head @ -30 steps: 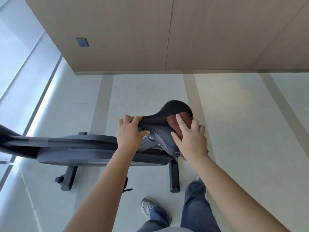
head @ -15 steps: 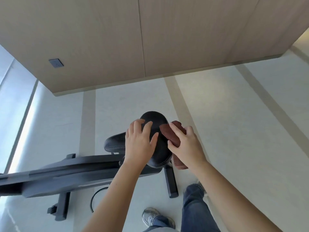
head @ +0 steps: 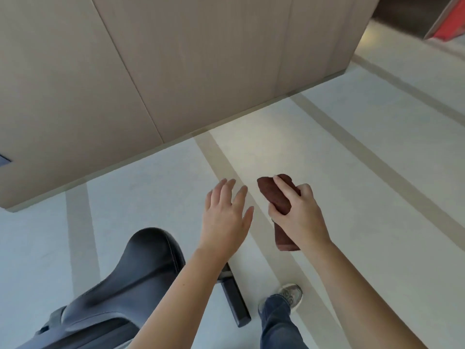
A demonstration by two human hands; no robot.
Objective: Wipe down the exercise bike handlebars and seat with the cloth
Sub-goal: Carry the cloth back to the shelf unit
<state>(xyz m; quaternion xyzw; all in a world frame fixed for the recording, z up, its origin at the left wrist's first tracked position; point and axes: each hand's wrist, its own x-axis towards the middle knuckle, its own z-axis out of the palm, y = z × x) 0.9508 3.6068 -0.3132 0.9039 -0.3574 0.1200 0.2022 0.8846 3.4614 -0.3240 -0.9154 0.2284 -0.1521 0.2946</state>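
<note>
The black bike seat (head: 148,263) sits at the lower left, its wide end pointing away from me. My right hand (head: 299,217) holds the folded brown cloth (head: 274,195) in the air, to the right of the seat and apart from it. My left hand (head: 226,215) hovers with fingers spread and holds nothing; its forearm crosses over the seat's right side. The handlebars are out of view.
The bike's dark frame (head: 83,326) runs off the lower left edge, and a black base foot (head: 234,298) lies on the pale striped floor. A wood-panelled wall (head: 176,59) stands ahead. My shoe and jeans leg (head: 281,308) are beside the foot.
Both hands have lifted off the seat and moved right and forward. The cloth came away from the seat in my right hand. The view swung right, leaving the seat at the lower left.
</note>
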